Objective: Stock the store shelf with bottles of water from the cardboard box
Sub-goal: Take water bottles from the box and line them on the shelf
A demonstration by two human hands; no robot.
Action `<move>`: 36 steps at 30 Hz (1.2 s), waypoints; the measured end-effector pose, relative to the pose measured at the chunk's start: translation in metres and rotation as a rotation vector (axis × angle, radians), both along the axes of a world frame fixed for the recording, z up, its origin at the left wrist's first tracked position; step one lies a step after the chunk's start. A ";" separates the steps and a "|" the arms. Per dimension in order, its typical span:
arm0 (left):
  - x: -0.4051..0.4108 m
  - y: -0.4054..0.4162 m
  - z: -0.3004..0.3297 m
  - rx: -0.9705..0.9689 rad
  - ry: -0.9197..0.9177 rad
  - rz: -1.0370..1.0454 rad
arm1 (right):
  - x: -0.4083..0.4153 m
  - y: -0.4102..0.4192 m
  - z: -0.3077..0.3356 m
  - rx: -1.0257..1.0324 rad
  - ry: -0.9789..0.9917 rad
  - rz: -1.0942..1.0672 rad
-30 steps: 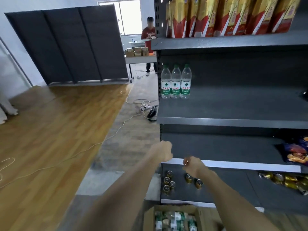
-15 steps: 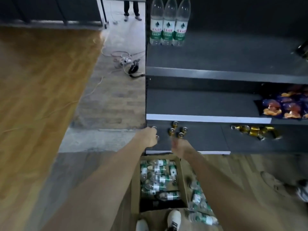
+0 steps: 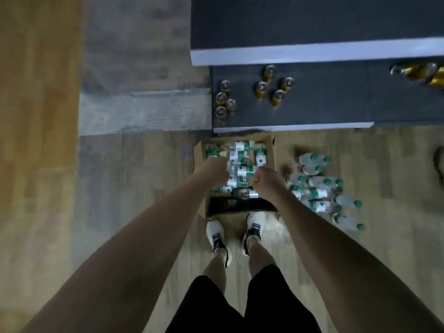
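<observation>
An open brown cardboard box (image 3: pixel 270 150) sat on the floor, just in front of the dark grey store shelf (image 3: pixel 336 109). Clear plastic water bottles with green caps (image 3: pixel 240 162) lay piled inside it. The left hand (image 3: pixel 213 173) and right hand (image 3: pixel 268 180) hung over the box, fingers curled in, holding nothing. More bottles of the same kind (image 3: pixel 322 191) lay on the wooden floor beside the box. Small gold cans (image 3: pixel 274 88) stood on the bottom shelf.

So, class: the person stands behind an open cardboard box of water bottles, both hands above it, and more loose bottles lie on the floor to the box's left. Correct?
One slip: the loose bottles lie to the right of the cardboard box, not the left, as the head view shows. The rest stands: left hand and right hand are above it.
</observation>
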State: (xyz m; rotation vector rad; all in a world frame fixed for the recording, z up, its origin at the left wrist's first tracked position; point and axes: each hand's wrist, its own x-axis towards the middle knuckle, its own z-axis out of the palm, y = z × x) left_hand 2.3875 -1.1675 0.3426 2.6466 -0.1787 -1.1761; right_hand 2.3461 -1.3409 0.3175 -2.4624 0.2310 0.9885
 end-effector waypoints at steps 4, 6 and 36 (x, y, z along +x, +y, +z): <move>-0.017 -0.018 -0.071 0.008 0.099 0.058 | -0.022 -0.024 -0.088 0.000 0.060 -0.009; -0.024 -0.023 -0.105 0.006 0.121 0.110 | -0.029 -0.030 -0.129 0.020 0.091 -0.010; -0.052 0.035 -0.511 0.056 0.177 0.116 | -0.019 0.083 -0.540 -0.466 -0.046 0.436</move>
